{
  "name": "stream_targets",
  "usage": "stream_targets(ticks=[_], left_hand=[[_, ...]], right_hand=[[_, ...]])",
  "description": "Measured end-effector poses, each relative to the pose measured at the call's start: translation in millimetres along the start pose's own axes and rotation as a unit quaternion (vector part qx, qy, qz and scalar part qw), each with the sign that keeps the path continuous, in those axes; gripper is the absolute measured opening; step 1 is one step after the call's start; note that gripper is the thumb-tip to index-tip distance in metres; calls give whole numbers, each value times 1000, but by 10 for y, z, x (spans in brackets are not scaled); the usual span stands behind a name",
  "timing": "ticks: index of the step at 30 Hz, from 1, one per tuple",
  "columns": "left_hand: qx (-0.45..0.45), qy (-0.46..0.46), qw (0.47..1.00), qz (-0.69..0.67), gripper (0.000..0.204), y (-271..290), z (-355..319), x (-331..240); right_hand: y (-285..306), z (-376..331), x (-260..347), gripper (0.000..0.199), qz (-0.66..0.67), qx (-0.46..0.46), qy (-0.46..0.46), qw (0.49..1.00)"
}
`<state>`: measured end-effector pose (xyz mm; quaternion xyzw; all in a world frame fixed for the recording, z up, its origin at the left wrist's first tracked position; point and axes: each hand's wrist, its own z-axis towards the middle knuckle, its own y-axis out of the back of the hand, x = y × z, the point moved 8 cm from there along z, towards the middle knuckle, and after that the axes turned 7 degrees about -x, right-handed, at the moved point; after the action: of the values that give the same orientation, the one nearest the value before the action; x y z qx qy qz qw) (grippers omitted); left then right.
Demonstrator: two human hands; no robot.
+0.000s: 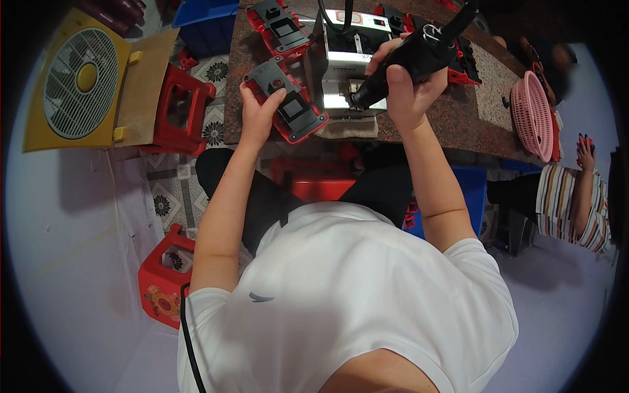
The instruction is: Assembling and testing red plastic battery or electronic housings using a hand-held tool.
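Note:
My left hand [260, 116] grips a red-and-grey plastic housing [303, 120] at the left part of the tabletop, thumb on its upper face. My right hand [414, 93] is wrapped around a black electric screwdriver [419, 57], held tilted. The screwdriver's tip points down and left, at the front of a silver metal box that looks like a screw feeder [341, 60]. Whether a screw is on the tip is too small to tell. A similar housing [283, 27] lies just beyond the one in my left hand. A folded cloth [347, 128] sits under the feeder's front.
More red-and-black parts [466, 62] lie behind the feeder on the speckled stone table [481, 124]. A pink basket [532, 116] stands at the right edge. Left are a yellow fan [82, 77], red stool [180, 108] and blue bin [204, 27]. Someone in stripes [570, 203] is at far right.

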<state>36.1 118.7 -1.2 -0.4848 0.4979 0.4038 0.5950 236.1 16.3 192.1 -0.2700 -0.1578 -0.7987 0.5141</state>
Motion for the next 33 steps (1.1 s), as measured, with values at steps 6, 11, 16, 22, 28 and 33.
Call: stream_targets(ticks=[6, 11, 16, 22, 28, 33], left_hand=[[-8, 4, 1000, -11, 57, 50, 15, 68], [-19, 1, 1000, -24, 57, 46, -1, 1], [-12, -2, 999, -42, 59, -34, -24, -143], [6, -7, 998, -70, 62, 1, 14, -78], [-19, 9, 1000, -19, 73, 83, 7, 7], [-27, 15, 999, -19, 74, 106, 21, 59]], right_hand=[[-6, 190, -301, 19, 36, -42, -169, 984], [-365, 474, -135, 36, 119, -101, -196, 968], [-932, 589, -79, 29, 200, -134, -40, 970], [-1361, 560, -216, 28, 166, -96, -25, 981], [-1508, 521, -360, 29, 167, -96, -67, 979], [-1566, 573, -350, 29, 163, -94, -86, 978]])
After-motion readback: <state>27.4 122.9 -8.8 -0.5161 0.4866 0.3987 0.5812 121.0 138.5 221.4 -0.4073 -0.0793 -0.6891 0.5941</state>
